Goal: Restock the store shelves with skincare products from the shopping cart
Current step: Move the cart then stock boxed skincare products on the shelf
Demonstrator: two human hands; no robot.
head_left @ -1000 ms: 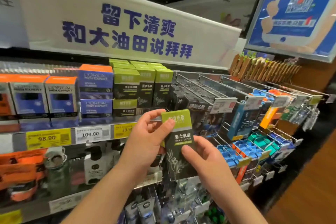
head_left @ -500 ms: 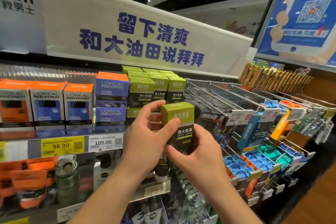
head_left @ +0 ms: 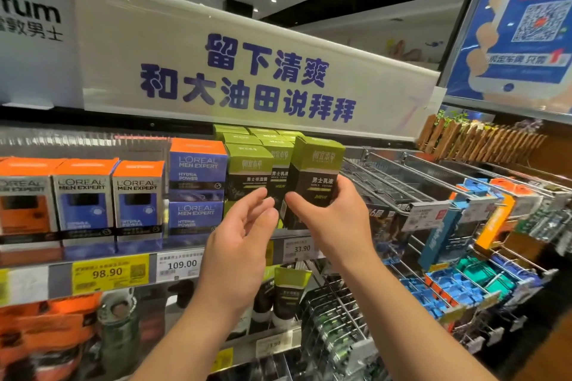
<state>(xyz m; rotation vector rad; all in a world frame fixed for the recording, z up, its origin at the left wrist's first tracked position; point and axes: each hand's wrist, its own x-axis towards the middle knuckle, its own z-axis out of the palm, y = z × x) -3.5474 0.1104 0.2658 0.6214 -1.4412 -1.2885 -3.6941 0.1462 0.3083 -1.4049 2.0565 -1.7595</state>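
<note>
The lotion box (head_left: pixel 312 176), olive-green on top and black below with "MEN" printed low on its face, stands at the right end of the matching green boxes (head_left: pixel 247 164) on the shelf (head_left: pixel 62 260). The right hand (head_left: pixel 334 219) grips it; the left hand (head_left: pixel 244 244) hovers relaxed, holding nothing. Neighbouring L'Oréal Men Expert cartons (head_left: pixel 196 185) sit above tags reading 109.00 and 98.90.

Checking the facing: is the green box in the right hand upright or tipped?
Slightly tipped. The green box in the right hand leans right against the straight boxes beside it.
</note>
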